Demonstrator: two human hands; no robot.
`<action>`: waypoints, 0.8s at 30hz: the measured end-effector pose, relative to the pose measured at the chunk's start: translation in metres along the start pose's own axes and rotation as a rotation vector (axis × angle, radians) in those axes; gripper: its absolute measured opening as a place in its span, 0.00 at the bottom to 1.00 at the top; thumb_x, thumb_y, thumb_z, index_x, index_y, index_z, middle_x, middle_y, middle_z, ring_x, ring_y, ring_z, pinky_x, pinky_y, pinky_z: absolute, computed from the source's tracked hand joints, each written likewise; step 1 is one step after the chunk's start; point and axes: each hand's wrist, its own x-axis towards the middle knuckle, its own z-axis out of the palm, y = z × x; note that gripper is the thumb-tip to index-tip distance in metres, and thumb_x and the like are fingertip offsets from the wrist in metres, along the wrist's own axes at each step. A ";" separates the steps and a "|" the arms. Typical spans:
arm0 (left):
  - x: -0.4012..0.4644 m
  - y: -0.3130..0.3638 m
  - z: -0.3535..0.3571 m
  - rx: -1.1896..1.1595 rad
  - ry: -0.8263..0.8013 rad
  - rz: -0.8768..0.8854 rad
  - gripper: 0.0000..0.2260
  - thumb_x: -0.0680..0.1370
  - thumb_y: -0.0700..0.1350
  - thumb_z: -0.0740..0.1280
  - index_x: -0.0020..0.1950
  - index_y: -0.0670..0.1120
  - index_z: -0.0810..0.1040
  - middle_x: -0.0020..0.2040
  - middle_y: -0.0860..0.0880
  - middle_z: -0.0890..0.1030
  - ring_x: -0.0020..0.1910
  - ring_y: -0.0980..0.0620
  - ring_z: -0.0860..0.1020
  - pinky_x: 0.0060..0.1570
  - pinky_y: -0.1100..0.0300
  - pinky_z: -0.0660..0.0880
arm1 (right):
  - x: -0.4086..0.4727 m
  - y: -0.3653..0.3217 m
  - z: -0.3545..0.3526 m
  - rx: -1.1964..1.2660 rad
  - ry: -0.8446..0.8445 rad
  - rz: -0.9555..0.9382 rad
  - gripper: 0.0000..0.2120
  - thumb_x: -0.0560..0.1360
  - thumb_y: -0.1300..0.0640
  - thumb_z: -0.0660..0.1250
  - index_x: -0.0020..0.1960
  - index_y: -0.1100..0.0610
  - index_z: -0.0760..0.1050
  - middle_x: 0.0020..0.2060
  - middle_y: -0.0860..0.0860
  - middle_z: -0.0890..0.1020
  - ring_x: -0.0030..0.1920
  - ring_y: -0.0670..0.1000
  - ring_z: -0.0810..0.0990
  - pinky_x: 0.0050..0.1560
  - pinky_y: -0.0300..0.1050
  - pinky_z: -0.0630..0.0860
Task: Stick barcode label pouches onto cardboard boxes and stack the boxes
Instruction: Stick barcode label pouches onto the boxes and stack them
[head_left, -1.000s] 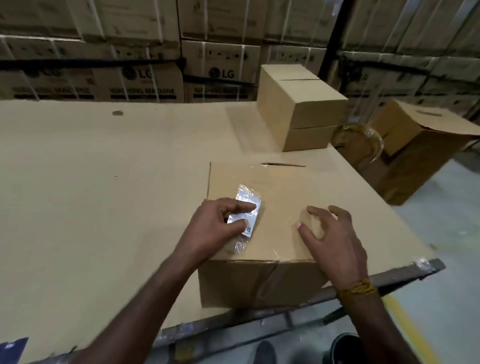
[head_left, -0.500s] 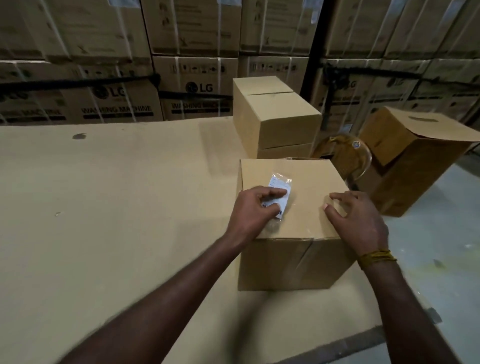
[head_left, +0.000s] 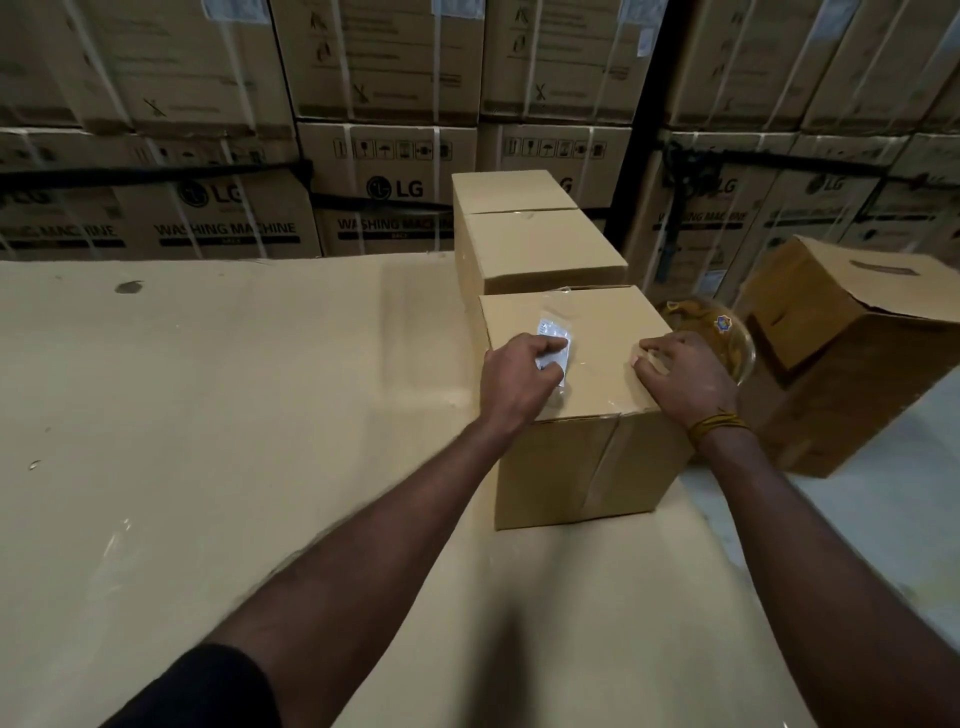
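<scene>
Fingers (head_left: 545, 345) of the left hand (head_left: 511, 382) curled down onto the small clear plastic barcode label pouch (head_left: 555, 349), thumb and forefinger pinching at its lower half, pressing it flat on the top face of the plain brown taped cardboard box (head_left: 597, 338). Right hand (head_left: 685, 376) at 3 o'clock of the pouch, fingers bent with tips dug into the box top near its right edge, steadying rather than grasping anything.

Pouch sitting roughly centre-left on the lid, upper half showing above the knuckles, lower half hidden under the hand. Box resting on the big tan cardboard-covered table (head_left: 208, 415), its far edge right up against a second plain brown box (head_left: 535, 244) at 12 o'clock; can't tell if actually touching. Open-flapped brown carton (head_left: 852, 364) off the table at 3 o'clock, with a clear plastic bag of something yellowish (head_left: 727, 338) between it and the working box. Wall of strapped LG washing machine cartons (head_left: 384, 192) behind.

Tips for this step, just a guess from here: rub outward from the middle so no bubbles or lifted corners, go over all four edges, keep the right hand braced so the box doesn't skate. Probably ready for stacking once the edges hold.
</scene>
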 end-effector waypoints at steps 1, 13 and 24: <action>0.006 -0.001 0.004 -0.004 0.004 -0.005 0.17 0.73 0.41 0.67 0.60 0.50 0.84 0.60 0.53 0.83 0.60 0.54 0.80 0.66 0.49 0.73 | 0.008 0.002 0.001 -0.004 -0.004 -0.006 0.19 0.78 0.43 0.64 0.66 0.47 0.77 0.68 0.51 0.72 0.67 0.56 0.72 0.61 0.55 0.75; 0.044 -0.003 0.014 -0.057 -0.023 -0.075 0.20 0.73 0.40 0.67 0.64 0.48 0.82 0.62 0.52 0.83 0.62 0.54 0.79 0.61 0.59 0.75 | 0.064 0.022 0.016 0.009 0.158 -0.049 0.17 0.77 0.46 0.67 0.62 0.51 0.80 0.62 0.55 0.78 0.64 0.57 0.74 0.66 0.58 0.71; -0.078 0.007 -0.026 -0.475 -0.013 -0.151 0.16 0.73 0.37 0.72 0.58 0.51 0.83 0.56 0.55 0.84 0.56 0.55 0.82 0.57 0.55 0.80 | -0.080 -0.059 0.015 0.729 0.349 0.034 0.15 0.79 0.52 0.68 0.64 0.51 0.78 0.48 0.46 0.80 0.47 0.43 0.79 0.51 0.41 0.76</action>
